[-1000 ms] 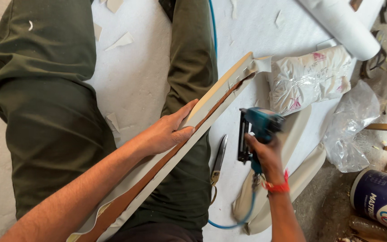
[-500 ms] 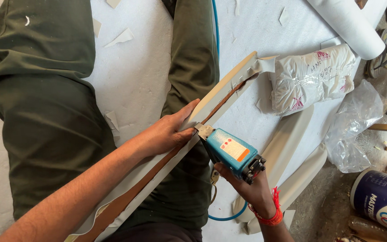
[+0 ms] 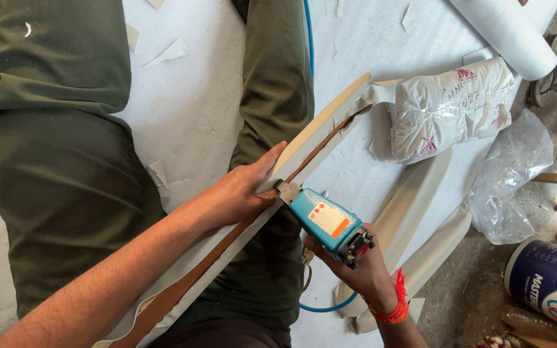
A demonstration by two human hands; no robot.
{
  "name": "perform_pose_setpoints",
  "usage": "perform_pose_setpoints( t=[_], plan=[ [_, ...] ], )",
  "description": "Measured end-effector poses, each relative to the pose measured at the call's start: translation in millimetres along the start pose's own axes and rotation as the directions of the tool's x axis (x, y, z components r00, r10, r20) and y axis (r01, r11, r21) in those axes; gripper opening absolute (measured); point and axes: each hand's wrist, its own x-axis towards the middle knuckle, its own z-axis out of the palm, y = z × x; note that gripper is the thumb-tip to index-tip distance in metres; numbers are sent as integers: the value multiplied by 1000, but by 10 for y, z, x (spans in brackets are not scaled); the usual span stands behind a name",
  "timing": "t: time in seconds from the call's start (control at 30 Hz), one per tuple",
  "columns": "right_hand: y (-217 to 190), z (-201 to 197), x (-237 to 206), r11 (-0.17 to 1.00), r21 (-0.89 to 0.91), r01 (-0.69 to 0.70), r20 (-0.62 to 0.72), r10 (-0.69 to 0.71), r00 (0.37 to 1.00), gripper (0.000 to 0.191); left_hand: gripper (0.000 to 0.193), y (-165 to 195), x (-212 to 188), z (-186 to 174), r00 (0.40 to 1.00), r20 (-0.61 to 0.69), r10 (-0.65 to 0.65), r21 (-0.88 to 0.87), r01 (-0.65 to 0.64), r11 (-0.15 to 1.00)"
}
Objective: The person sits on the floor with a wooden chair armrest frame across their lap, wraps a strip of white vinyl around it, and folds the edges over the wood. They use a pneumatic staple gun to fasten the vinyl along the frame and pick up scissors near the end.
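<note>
The left hand (image 3: pixel 243 193) lies on a long padded strip (image 3: pixel 320 138), a cream-covered piece with a brown wooden core showing along its length. The strip runs diagonally from the near left corner up to the far right, resting across the person's right leg in dark green trousers (image 3: pixel 272 84). The hand's fingers are curled over the strip's upper edge and its thumb points along it, pressing the cream cover down; the hand grips the strip at about its middle.

The right hand (image 3: pixel 359 270) is closed around the handle of a blue staple gun (image 3: pixel 323 222). The gun sits just to the right of the left hand, tilted, with its metal nose touching the strip right beside the left hand's fingertips. A red thread band (image 3: pixel 391 309) circles the right wrist. A blue hose (image 3: pixel 330 304) curves out below the gun and another stretch of it runs along the far edge above the knee.

To the right of the strip, on the white sheet (image 3: pixel 188 109) covering the floor, lie two more cream curved pieces (image 3: pixel 420 193), side by side. Further off sits a white stuffed bag (image 3: pixel 452 106), a white roll (image 3: pixel 504 32) at the far right, and a crumpled clear plastic bag (image 3: pixel 510 174). A paint bucket (image 3: pixel 549 283) stands at the near right.
</note>
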Motion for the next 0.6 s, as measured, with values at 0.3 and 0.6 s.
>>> perform_pose_setpoints(
  t=[0.3,0.6],
  plan=[
    [10,-40,25,993,-43,110,36,-108,993,19,88,-54,12,11,1000,-9,22,11,-22,1000],
    [230,-45,-49,984,178,13,-98,4,995,27,88,-46,-11,-12,1000,2,-27,-17,27,999]
  ],
)
